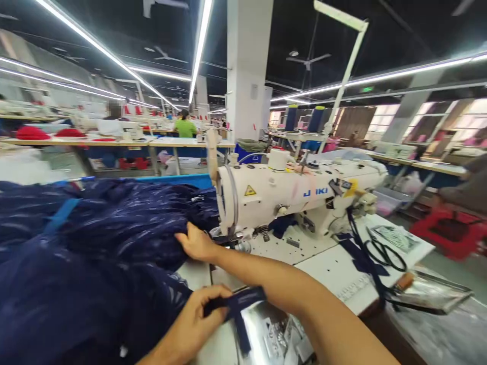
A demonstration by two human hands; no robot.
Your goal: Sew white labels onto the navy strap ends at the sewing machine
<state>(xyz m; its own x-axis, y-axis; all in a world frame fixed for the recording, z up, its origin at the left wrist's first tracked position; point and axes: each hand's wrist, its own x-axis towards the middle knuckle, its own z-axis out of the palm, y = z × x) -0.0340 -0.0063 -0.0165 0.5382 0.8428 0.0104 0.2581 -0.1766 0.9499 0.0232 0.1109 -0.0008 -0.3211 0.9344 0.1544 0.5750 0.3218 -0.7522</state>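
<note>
Your right hand (196, 243) reaches across, fingers closed on the navy fabric (114, 238) heaped left of the sewing machine (297, 195), just beside its needle end. Your left hand (198, 317) pinches a dark strap (238, 304) near the table's (327, 268) front edge. Scissors (384, 253) lie well right.

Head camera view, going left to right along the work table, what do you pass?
Heap of dark navy patterned fabric → white Juki sewing machine → black-handled scissors → clear plastic sheet.
</note>
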